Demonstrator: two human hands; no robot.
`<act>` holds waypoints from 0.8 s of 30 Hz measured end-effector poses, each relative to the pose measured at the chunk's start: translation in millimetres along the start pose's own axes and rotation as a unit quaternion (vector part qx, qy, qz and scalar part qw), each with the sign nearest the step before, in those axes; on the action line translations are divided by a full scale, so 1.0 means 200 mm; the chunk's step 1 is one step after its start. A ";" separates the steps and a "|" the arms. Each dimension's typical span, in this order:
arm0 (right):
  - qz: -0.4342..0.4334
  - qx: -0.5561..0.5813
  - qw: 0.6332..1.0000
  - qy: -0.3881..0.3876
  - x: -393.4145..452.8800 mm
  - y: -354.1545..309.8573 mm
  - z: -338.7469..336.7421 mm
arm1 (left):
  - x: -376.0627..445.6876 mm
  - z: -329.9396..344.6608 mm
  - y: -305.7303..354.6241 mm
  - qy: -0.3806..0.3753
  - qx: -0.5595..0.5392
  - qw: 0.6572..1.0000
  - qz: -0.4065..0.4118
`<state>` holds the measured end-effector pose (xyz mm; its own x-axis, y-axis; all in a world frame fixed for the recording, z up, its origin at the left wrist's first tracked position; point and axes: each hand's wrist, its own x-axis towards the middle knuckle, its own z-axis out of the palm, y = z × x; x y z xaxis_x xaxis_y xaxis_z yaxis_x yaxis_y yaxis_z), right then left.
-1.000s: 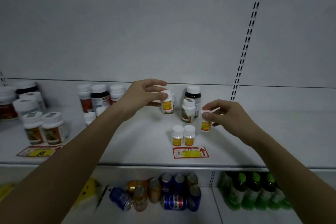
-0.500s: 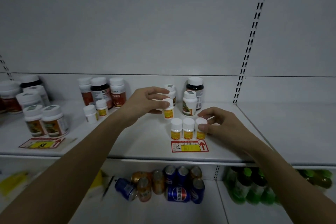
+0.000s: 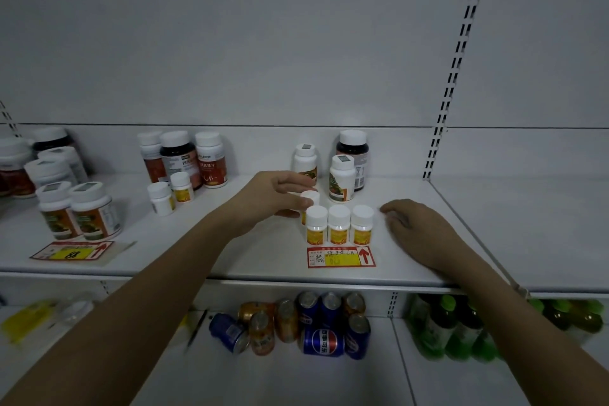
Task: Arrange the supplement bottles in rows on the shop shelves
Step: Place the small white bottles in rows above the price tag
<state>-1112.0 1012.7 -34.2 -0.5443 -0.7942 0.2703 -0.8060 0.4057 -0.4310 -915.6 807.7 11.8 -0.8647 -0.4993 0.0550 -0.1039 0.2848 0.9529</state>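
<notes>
On a white shop shelf [image 3: 230,250], the left hand [image 3: 270,196] grips a small bottle [image 3: 309,199] just behind a row of three [image 3: 338,224]; the right hand [image 3: 413,227] rests beside them, fingers relaxed, holding nothing.

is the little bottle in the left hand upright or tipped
Upright: the small bottle in the left hand shows its white cap on top, level, behind the front row.
</notes>
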 end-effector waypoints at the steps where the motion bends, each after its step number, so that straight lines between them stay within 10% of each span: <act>1: 0.002 0.001 1.000 0.000 0.00 0.00 0.00 | 0.00 0.00 -0.01 -0.004 -0.006 1.000 0.001; 24: 0.015 0.016 1.000 -0.009 0.00 0.00 -0.01 | -0.07 0.03 0.00 0.001 -0.020 1.000 0.012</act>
<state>-1112.2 1013.6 -31.9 -0.5633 -0.7902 0.2415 -0.7814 0.4145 -0.4665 -906.1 820.4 9.2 -0.8653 -0.4950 0.0793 -0.0631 0.2645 0.9623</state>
